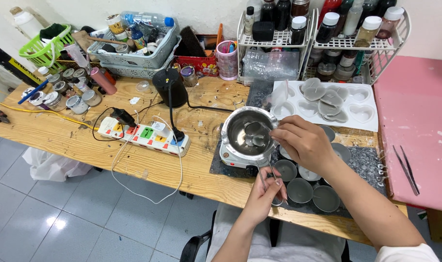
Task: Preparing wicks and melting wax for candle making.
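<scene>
Landmark = metal melting pot (250, 132), sitting on a small white heater base on the table (61, 131). Far left of pot: white power strip (143, 136) w/ coloured switches lying flat, black cup (168, 87) standing behind it. Pot is holding a grey lump. Just below pot: left hand (265, 193) is pinching the pot's thin wire handle (265, 175), grip closed on it. Right of pot, touching its rim: right hand (303, 141), fingers curled at the rim; can't tell what they're holding. Below-right of pot: round tins (308, 190) clustered. Upper right of pot: white heart mould tray (361, 112).
</scene>
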